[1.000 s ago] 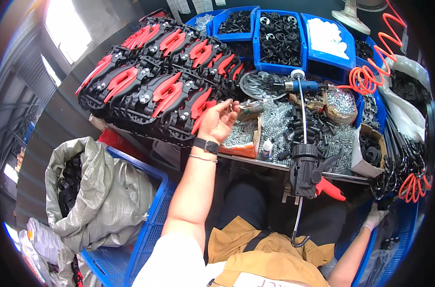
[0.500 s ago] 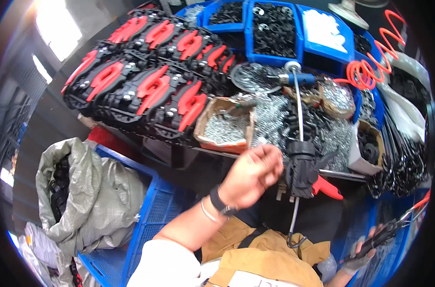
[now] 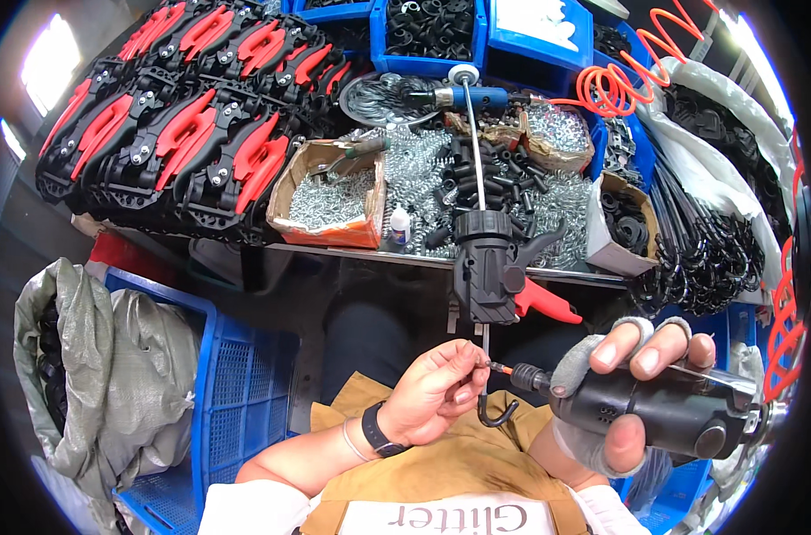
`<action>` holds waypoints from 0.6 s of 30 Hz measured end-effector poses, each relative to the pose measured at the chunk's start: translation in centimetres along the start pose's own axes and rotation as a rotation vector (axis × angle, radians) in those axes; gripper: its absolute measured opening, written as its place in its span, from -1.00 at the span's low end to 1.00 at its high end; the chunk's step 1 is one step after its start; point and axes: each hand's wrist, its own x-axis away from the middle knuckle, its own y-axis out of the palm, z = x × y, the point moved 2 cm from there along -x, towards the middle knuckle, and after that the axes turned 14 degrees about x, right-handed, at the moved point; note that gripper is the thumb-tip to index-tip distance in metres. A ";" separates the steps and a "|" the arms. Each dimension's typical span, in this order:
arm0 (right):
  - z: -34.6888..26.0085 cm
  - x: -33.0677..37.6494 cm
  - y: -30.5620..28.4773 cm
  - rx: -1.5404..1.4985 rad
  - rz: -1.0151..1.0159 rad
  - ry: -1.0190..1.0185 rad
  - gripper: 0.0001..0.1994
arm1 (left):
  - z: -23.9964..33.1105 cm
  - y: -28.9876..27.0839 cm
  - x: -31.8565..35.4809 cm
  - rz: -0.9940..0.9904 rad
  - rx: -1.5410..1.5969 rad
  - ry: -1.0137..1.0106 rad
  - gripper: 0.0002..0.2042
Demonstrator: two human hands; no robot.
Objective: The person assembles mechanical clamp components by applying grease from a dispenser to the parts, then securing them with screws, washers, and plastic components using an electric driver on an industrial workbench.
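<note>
My right hand (image 3: 615, 349), in a grey fingerless glove, wraps round a black air screwdriver (image 3: 668, 406) that lies sideways and points left. The driver's bit (image 3: 502, 367) meets the fingertips of my left hand (image 3: 437, 392). Those fingers are closed in a pinch at the bit's tip; what they hold is too small to make out. Just beyond my hands, at the bench edge, a black plastic caulking gun-like body (image 3: 486, 267) with a red lever (image 3: 548, 301) stands on a thin metal rod (image 3: 477, 152). The rod's black hooked end (image 3: 497, 415) hangs beside my left fingers.
Red-handled black assemblies (image 3: 187, 134) are stacked at the left. A cardboard box of screws (image 3: 290, 209), a small white bottle (image 3: 400, 225), loose springs (image 3: 419, 169) and blue parts bins (image 3: 428, 64) fill the bench. An orange coiled hose (image 3: 602, 89), hooked rods (image 3: 708, 223) and a blue crate (image 3: 245, 383) surround it.
My right hand has brought the screwdriver up from the lower right to the middle. My left hand has come back from the bench edge to the driver's tip. The view has shifted.
</note>
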 end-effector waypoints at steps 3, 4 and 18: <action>0.6 0.3 0.4 0.081 -0.071 -0.094 -0.28 | 0.0 -0.3 0.1 0.035 -0.036 0.008 -0.79; 0.7 0.4 0.5 0.086 -0.072 -0.093 -0.28 | 0.0 -0.3 0.1 0.034 -0.031 0.005 -0.79; -0.4 0.6 0.7 0.149 -0.077 -0.153 -0.28 | -0.6 -1.0 -0.2 -0.001 -0.017 -0.020 -0.80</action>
